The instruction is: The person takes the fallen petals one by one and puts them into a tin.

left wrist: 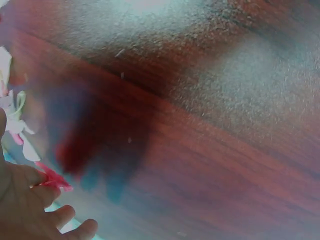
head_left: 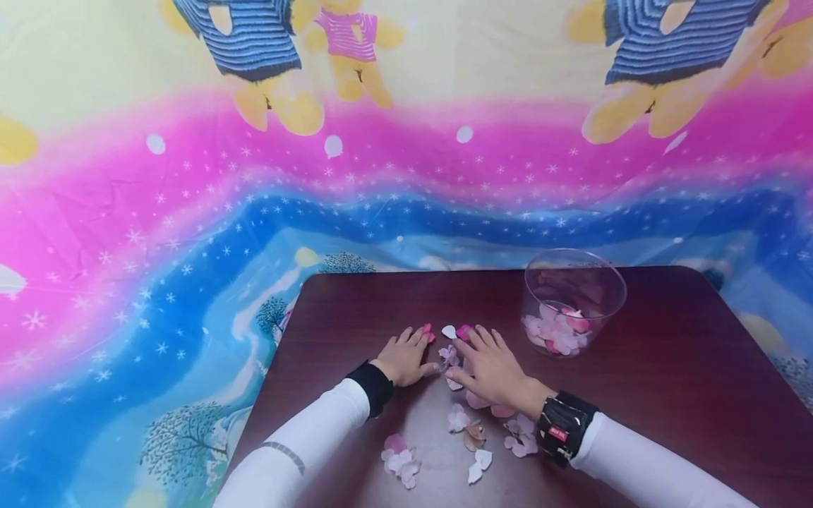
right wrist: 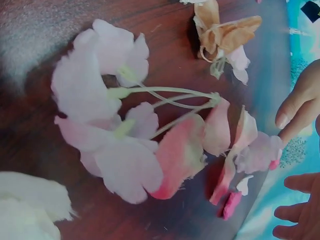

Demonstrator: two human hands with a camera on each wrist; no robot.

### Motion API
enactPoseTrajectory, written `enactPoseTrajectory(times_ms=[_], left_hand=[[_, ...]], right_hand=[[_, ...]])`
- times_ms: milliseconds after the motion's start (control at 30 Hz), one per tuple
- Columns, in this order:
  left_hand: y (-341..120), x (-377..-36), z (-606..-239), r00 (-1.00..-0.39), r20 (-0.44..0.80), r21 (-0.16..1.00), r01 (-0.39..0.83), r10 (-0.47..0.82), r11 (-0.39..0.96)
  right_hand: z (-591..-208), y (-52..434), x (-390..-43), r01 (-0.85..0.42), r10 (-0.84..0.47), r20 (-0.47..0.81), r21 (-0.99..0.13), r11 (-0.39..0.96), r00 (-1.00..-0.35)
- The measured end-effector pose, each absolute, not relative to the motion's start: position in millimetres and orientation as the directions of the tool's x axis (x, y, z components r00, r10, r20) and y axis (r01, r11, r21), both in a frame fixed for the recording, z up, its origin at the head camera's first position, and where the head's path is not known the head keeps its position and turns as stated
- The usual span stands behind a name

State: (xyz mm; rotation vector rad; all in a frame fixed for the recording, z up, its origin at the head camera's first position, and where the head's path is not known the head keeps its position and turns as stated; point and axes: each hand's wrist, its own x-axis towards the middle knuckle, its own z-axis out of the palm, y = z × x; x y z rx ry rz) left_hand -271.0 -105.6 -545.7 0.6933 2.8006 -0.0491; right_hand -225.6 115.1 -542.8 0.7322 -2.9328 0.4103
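My left hand point(head_left: 401, 360) reaches over the dark red-brown table with its fingers spread, palm down. Its fingertips are right at a red petal point(head_left: 428, 333), which also shows beside the fingers point(left wrist: 60, 215) in the left wrist view. To the right, my right hand point(head_left: 497, 365) is spread palm down too, fingertips near a magenta petal point(head_left: 464, 331). A white petal point(head_left: 449, 331) and a pale lilac blossom point(head_left: 448, 355) lie between the hands. Pink petals point(head_left: 478, 400) are partly hidden under the right hand. Stemmed pale pink blossoms point(right wrist: 130, 165) fill the right wrist view.
A clear round tub point(head_left: 574, 303) holding pink and white petals stands at the back right of the table point(head_left: 356, 303). Nearer me lie pink blossoms point(head_left: 400, 462), white petals point(head_left: 480, 466), a brown petal point(head_left: 473, 437) and a lilac cluster point(head_left: 521, 436). A patterned cloth point(head_left: 406, 155) hangs behind.
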Motion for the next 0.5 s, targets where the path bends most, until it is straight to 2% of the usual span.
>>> enactPoseTrajectory(times_ms=[333,500], left_hand=[[-103,-257,-510,-0.79,-0.145,0.05,0.596,0.596,0.802],[-99,-246,-488,-0.734,-0.063,0.031,0.676,0.677,0.736]], right_hand=[[-521,129,-231,-0.445,-0.392,0.237,-0.245,0.861,-0.889],[-500,135,-234,-0.417,-0.354,0.236,-0.326,0.848,-0.905]])
